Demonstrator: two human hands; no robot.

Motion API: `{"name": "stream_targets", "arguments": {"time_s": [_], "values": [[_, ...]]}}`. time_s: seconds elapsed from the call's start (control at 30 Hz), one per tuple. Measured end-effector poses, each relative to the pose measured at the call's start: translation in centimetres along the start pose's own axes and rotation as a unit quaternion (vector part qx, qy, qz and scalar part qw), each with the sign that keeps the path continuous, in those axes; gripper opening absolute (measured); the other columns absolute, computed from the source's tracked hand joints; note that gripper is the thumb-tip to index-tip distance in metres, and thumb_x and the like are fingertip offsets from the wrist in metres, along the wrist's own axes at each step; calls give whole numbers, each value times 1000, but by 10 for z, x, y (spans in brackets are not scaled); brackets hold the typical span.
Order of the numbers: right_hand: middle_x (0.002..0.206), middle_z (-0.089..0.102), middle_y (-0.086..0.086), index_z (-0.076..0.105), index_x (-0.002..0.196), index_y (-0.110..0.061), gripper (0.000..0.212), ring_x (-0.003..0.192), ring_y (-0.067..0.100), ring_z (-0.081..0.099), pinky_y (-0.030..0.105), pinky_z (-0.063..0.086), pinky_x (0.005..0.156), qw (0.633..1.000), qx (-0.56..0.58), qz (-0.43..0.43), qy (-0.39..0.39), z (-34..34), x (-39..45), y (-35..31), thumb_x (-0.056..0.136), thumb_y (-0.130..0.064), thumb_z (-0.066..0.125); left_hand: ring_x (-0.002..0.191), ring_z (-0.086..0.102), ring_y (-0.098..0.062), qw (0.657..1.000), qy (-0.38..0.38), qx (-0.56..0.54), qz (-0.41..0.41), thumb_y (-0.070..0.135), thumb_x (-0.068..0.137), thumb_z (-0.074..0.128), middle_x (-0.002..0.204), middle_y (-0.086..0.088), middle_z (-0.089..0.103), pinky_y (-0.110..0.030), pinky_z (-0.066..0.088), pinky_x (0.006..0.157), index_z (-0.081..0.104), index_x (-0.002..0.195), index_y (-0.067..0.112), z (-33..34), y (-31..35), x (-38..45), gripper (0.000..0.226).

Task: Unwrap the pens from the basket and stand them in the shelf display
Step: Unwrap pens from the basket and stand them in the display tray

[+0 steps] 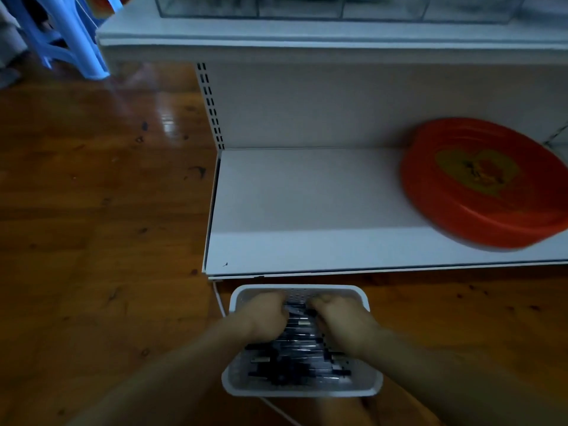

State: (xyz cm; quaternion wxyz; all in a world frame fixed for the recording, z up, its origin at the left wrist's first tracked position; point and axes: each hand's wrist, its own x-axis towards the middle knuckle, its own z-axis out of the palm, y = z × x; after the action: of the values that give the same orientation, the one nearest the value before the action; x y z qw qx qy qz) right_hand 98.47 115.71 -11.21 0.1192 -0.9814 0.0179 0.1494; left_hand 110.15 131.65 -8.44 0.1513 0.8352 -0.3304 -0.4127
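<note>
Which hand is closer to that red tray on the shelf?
The right hand. It is in the basket, below and left of the red tray; the left hand is further left.

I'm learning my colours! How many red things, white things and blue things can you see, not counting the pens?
Red: 1, the round tray on the lower shelf.
White: 2, the basket of pens that both hands reach into, and the shelf unit.
Blue: 1, the plastic stool, partly out of view.
Total: 4
</note>
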Motion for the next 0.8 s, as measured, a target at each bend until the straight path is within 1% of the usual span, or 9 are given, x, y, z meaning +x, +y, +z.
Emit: {"name": "stream_targets", "arguments": {"time_s": [0.07,0.13,0.23,0.3,0.37,0.43,0.57,0.7,0.8], "values": [[111,64,3,61,117,-19,26,98,23,61,30,43,74,1000,-12,-6,9,1,4,-1,94,-8,54,80,60,-14,998,18,-56,9,11,103,41,97,-3,65,-19,49,66,61,116,14,0,1,0,24],[112,62,3,62,119,-18,26,100,24,60,31,44,76,1000,-14,-7,11,3,6,-2,95,-10,53,68,54,-13,995,34,-97,9,9,102,41,83,-2,60,-16,41,55,63,103,17,-1,2,0,23],[110,62,4,66,115,-17,24,100,24,60,34,48,79,1000,-13,-7,16,5,7,-3,94,-12,55,77,48,-16,990,29,-134,12,6,99,45,88,-9,54,-22,37,63,55,90,12,-1,3,-3,16],[107,64,3,69,109,-16,20,98,21,61,30,44,77,1000,7,-10,29,3,5,-6,94,-13,55,79,56,-20,989,30,-147,17,8,97,49,92,-13,67,-27,44,69,66,92,6,0,3,-4,18],[100,66,3,69,100,-15,18,93,21,61,31,43,73,998,36,-15,54,-2,1,-7,91,-15,54,84,67,-23,986,39,-160,25,12,95,52,96,-9,73,-35,54,76,71,102,12,-3,4,-6,20],[94,66,0,68,97,-18,17,88,19,61,34,48,72,994,63,-26,89,-9,-4,-4,87,-20,54,86,70,-21,982,44,-179,39,15,93,56,90,-3,74,-39,57,82,71,100,19,-9,7,-7,16],[98,63,-7,66,104,-22,13,91,10,56,28,49,75,982,122,-27,145,-28,-11,2,92,-26,62,81,70,-14,975,52,-207,67,12,90,66,88,-4,75,-29,57,79,72,99,16,-34,19,-10,11],[93,62,-10,68,102,-21,13,83,5,57,20,48,72,963,192,-11,189,-59,-10,2,91,-27,71,82,67,-9,954,100,-263,103,15,87,73,88,2,71,-20,55,75,73,98,17,-61,30,-17,11],[83,66,-12,71,96,-23,12,78,8,62,21,51,68,933,280,13,225,-83,-9,-4,87,-28,77,80,68,-11,935,95,-315,131,16,88,73,86,0,72,-23,57,75,73,99,14,-75,40,-24,11]]}}
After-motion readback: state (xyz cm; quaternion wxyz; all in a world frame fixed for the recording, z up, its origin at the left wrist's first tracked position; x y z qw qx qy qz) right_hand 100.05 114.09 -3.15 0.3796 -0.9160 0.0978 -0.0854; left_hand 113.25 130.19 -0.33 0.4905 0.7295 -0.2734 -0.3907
